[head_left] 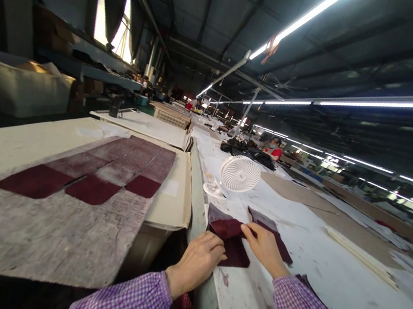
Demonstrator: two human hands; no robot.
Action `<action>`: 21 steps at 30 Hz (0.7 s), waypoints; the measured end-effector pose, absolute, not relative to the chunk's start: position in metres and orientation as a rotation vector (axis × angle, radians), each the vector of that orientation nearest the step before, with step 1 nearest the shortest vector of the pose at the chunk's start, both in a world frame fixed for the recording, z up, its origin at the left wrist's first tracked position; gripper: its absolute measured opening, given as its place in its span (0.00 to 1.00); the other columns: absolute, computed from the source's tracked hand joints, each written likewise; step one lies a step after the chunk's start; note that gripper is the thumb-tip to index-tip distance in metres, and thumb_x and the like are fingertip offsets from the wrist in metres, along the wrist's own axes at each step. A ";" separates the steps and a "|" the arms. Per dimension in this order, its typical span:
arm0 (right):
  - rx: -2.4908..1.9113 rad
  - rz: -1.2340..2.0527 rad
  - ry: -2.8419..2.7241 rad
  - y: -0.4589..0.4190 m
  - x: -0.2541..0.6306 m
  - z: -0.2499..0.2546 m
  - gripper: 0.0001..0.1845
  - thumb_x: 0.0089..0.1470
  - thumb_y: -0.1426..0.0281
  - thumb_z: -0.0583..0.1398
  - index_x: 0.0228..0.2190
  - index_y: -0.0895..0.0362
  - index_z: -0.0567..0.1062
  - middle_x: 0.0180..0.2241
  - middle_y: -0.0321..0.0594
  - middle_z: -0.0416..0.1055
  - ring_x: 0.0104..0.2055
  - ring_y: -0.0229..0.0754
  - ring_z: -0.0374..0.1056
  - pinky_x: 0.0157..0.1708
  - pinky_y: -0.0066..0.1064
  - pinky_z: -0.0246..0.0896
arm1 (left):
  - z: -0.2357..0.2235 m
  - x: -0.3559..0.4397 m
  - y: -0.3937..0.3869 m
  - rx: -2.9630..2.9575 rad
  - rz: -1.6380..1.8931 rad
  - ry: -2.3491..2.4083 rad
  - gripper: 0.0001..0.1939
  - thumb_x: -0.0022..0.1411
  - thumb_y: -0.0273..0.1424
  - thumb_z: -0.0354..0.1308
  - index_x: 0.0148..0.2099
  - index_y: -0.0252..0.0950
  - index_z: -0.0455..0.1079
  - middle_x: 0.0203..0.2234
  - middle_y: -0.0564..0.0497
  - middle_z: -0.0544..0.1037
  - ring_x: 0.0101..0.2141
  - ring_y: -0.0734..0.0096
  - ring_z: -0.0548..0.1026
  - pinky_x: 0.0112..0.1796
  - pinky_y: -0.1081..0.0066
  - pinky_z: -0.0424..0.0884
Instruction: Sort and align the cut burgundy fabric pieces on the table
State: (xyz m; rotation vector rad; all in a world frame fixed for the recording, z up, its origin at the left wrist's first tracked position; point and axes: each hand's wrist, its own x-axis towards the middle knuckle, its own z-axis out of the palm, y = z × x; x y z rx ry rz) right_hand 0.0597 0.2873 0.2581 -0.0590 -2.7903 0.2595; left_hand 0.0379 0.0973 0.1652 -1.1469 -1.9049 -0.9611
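A small stack of dark maroon pieces [234,242] lies at the near edge of the long white table [328,278]. My left hand [195,262] rests curled at the table's edge, its fingertips on the left side of the stack. My right hand [263,247] lies on top of the stack, fingers closed on the upper maroon piece and bending its edge up. To the left, three more maroon pieces [91,187] lie in a row on a grey stained board [41,233].
A white desk fan [240,174] stands on the table just beyond the stack. Brown card sheets [302,196] lie further right. A beige bin [164,221] sits under the grey board. A person in red [274,149] sits far down the table.
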 end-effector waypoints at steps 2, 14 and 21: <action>0.041 0.062 -2.766 0.281 0.062 0.258 0.18 0.53 0.62 0.56 0.44 0.56 0.72 0.38 0.43 0.73 0.41 0.49 0.66 0.42 0.41 0.58 | 0.165 0.037 0.098 -1.137 -0.963 -1.907 0.08 0.62 0.32 0.53 0.36 0.34 0.71 0.33 0.50 0.75 0.35 0.69 0.70 0.36 0.67 0.68; 0.778 -0.265 -2.545 0.241 0.054 0.270 0.11 0.54 0.79 0.55 0.36 0.57 0.74 0.34 0.39 0.73 0.39 0.41 0.64 0.40 0.34 0.55 | 0.169 0.030 0.092 -1.218 -0.920 -2.094 0.14 0.64 0.38 0.49 0.43 0.39 0.72 0.46 0.48 0.74 0.47 0.64 0.71 0.54 0.58 0.59; -0.195 0.299 -2.608 0.279 0.023 0.300 0.09 0.51 0.65 0.59 0.26 0.57 0.76 0.27 0.42 0.72 0.34 0.44 0.66 0.37 0.34 0.56 | 0.171 0.029 0.090 -1.258 -0.844 -2.214 0.18 0.66 0.39 0.43 0.49 0.38 0.69 0.52 0.47 0.71 0.53 0.62 0.67 0.55 0.61 0.60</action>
